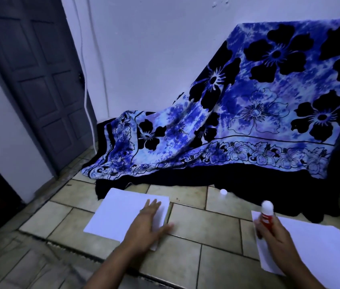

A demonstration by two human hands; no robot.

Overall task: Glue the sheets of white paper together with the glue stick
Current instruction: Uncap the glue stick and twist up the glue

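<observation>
From my remote seat, the left hand (pixel 146 224) lies flat, palm down, on the left sheet (pixel 121 213) of white paper. Its fingers are straight and a little spread, pressing near the sheet's right edge, and the thumb reaches off the paper over the tile. The right hand (pixel 274 233) is curled round the glue stick (pixel 267 214) and grips the lower part of its red body. The stick stands nearly upright, its rounded white top above the fingers. I cannot tell whether that white top is a lid or bare glue.

The right hand and stick are above the far left corner of the right sheet (pixel 315 249), which lies flat on the floor and runs toward the lower right of the view. The two sheets are well apart, with bare tiles between them.

Both sheets rest on a floor (pixel 204 232) of pale square tiles with dark joints. Beyond the gap between the hands a small white cap (pixel 223 191) sits on a tile, just beside the dark hem of a cloth (pixel 258 113). The cloth is blue with black flowers and hangs over something bulky against the white wall (pixel 154 49), spilling down onto the tiles. At the left stands a grey panelled door (pixel 39 80), with a white cable (pixel 86 105) running down the wall beside it.
</observation>
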